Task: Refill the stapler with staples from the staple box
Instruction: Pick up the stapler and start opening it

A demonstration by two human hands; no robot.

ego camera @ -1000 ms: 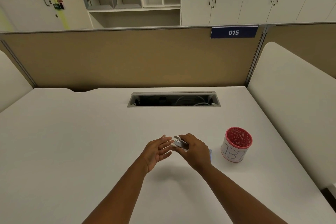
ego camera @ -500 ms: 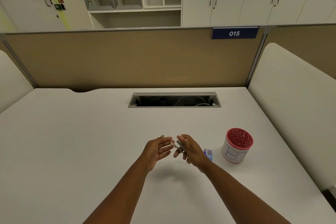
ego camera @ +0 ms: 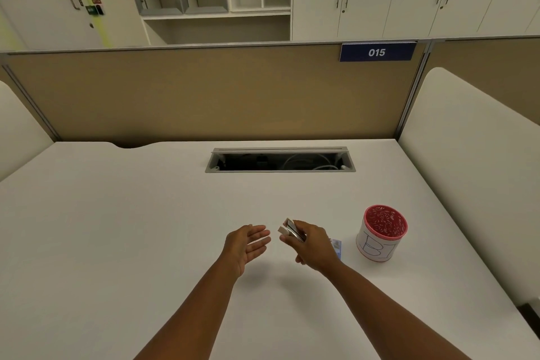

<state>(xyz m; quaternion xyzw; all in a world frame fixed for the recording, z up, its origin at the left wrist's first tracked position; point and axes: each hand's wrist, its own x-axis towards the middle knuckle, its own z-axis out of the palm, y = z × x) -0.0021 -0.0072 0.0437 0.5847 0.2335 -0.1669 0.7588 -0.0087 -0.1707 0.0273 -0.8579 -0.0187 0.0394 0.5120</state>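
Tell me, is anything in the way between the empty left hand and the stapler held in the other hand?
Nothing visible is. The left hand is open, palm turned toward the stapler, which the right hand holds above the desk. Only a gap of bare air lies between them.

"015" on partition sign (ego camera: 377, 52)

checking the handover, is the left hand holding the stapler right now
No, the left hand is open and empty beside the right hand, which grips the stapler.
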